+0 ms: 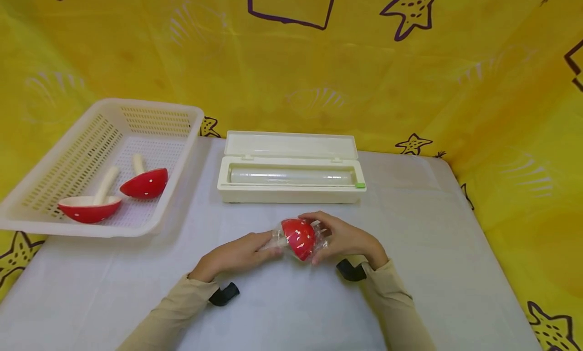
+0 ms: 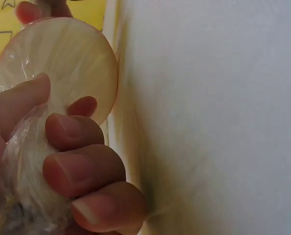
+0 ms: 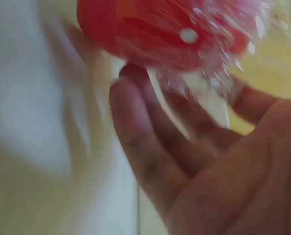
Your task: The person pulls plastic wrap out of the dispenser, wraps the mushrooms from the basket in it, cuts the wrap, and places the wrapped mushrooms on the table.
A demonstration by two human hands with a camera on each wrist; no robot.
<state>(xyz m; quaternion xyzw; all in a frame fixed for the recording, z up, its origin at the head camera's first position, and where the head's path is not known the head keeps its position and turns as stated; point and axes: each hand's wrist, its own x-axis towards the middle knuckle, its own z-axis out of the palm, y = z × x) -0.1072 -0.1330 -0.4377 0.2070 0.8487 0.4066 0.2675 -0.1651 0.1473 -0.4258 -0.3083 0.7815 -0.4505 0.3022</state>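
Note:
A toy mushroom with a red, white-dotted cap (image 1: 298, 237) is wrapped in clear plastic film (image 3: 219, 68). My left hand (image 1: 241, 252) grips its film-covered stem (image 2: 30, 156), fingers curled round it and thumb against the cap's pale underside (image 2: 79, 54). At the cap's other side is my right hand (image 1: 346, 237), its fingers spread and fairly straight, the fingertips (image 3: 128, 98) touching the cap's edge and the loose film. Part of the stem is hidden by the left hand. Behind both hands stands an open cream film dispenser (image 1: 291, 195) with a clear roll (image 1: 291, 176) inside.
On the left, a white plastic basket (image 1: 182, 154) holds two more red-capped mushrooms, one lying near its front (image 1: 88, 212) and one further right (image 1: 146, 184). A white cloth (image 1: 437, 270) covers the table. Yellow printed fabric (image 1: 291, 62) hangs behind and along the right.

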